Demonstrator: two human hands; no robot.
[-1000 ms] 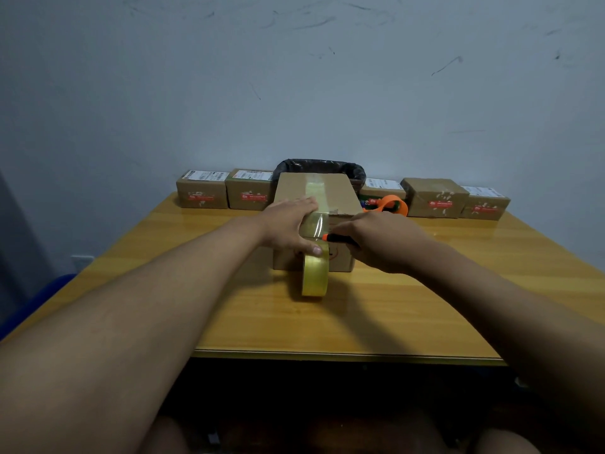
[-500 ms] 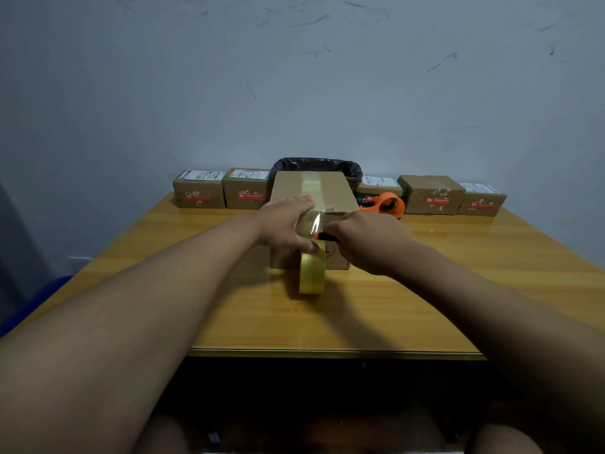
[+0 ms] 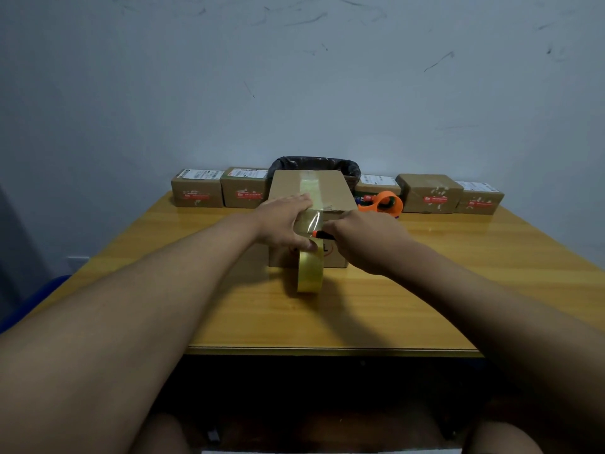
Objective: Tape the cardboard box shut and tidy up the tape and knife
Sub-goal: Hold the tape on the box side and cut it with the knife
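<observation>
A cardboard box (image 3: 334, 194) stands mid-table with a clear tape strip running along its top and over the near edge. The strip leads down to a yellowish tape roll (image 3: 309, 271) that stands on edge on the table against the box front. My left hand (image 3: 284, 221) lies over the box's near top edge, its thumb pressing on the top of the roll. My right hand (image 3: 363, 237) grips an orange-and-black knife (image 3: 322, 234), whose tip meets the stretched tape from the right, between box edge and roll.
Along the wall sit several small labelled cardboard boxes (image 3: 198, 188), a black-lined bin (image 3: 350, 168) behind the box, and an orange tape dispenser (image 3: 388, 202) to its right. The wooden table (image 3: 458, 290) ends at a near edge just past my forearms.
The knife tip has crept a little leftward into the tape strip. Both hands and the roll otherwise hold their places.
</observation>
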